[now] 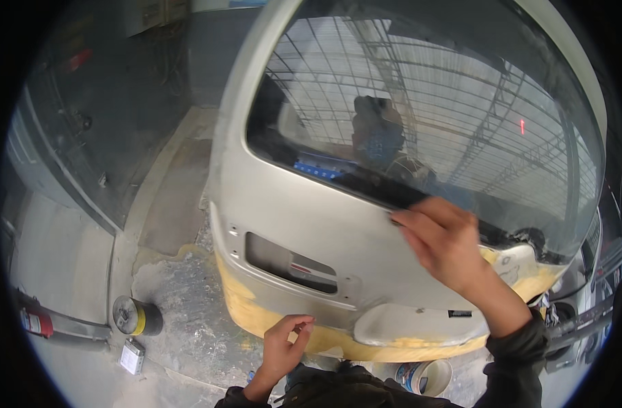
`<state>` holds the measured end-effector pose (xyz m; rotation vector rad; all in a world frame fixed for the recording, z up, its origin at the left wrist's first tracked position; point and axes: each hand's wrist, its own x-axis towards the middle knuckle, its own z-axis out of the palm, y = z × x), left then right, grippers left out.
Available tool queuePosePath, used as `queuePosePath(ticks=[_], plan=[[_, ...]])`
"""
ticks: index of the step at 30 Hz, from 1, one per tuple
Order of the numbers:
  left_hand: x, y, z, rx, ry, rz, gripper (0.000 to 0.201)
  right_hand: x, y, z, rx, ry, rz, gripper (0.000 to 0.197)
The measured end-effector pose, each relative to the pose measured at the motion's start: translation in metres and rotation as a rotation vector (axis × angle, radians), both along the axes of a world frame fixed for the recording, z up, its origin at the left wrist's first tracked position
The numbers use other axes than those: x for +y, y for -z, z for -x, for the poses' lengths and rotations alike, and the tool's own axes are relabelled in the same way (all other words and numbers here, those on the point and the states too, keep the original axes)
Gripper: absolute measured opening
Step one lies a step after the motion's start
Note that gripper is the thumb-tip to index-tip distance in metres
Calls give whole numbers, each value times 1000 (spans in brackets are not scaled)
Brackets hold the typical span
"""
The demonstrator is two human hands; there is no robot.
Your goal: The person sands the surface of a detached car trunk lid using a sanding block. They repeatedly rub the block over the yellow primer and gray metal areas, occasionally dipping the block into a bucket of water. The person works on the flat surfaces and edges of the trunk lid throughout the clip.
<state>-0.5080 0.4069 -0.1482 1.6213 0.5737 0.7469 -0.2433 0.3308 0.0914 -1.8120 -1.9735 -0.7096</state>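
A silver-white vehicle tailgate [304, 197] stands in front of me, with yellow filler patches [246, 306] along its lower edge. Its dark rear window [488, 136] reflects a roof frame and a person. Raised at the window's lower edge, my right hand [443, 241] has its fingers pinched together. A small dark bit shows at the fingertips, too little to name. Lower down, my left hand [283, 347] hovers before the yellow edge, fingers loosely curved, thumb apart, nothing visible in it. Between the hands lie an oblong cutout [290, 264] and a recessed panel [399, 325].
A bucket [433, 377] stands on the floor below the tailgate. At left are a black and yellow can [137, 316], a square metal tin [132, 356] and a red canister [37, 323]. Another vehicle [603, 258] is close on the right.
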Motion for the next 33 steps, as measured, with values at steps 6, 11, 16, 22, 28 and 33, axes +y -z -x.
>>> queuePosePath(ticks=[6, 11, 16, 22, 28, 33], plan=[[4, 21, 55, 27, -201, 60, 14, 144, 23, 39, -55, -158, -6, 15], [14, 26, 81, 60, -332, 133, 13, 183, 21, 46, -303, -40, 22, 13], [17, 28, 80, 52, -368, 141, 14, 197, 25, 61, -339, -55, 48, 11], [6, 46, 55, 38, -255, 164, 15, 179, 39, 52, -375, -75, 91, 36], [-30, 17, 4, 142, -108, 111, 21, 73, 36, 2, -476, 7, 5, 21], [-62, -9, -39, 112, -1, 24, 19, 8, 30, -31, -405, 8, 92, 24]])
